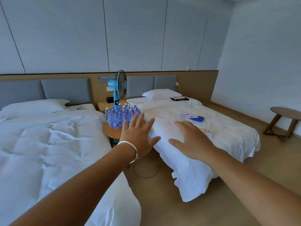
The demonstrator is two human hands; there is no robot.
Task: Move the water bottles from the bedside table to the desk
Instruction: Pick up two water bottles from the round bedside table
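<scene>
Head view. The left hand [138, 137] is extended at frame centre, palm down, with fingers straight and spread; nothing is held. A silver bangle [130, 150] is worn on its wrist. The right hand [190, 141] is extended just right of centre, likewise flat, with fingers straight and nothing held. Both hands are seen in front of the near corner of the right bed [203, 132]; contact with the bedding cannot be determined.

The water bottles [120, 114] are found slightly left of frame centre, standing upright in a tight cluster on a round wooden bedside table [110, 132] in the gap between the two beds. The fingertips of the left hand overlap the right edge of the cluster in the picture; touching cannot be confirmed.

A blue standing fan [119, 86] is placed directly behind the bottles. The left bed [48, 144], with rumpled white bedding, fills the left of the frame. A blue flat item [197, 118] lies on the right bed. A small wooden side table [286, 121] is noted at the right edge.
</scene>
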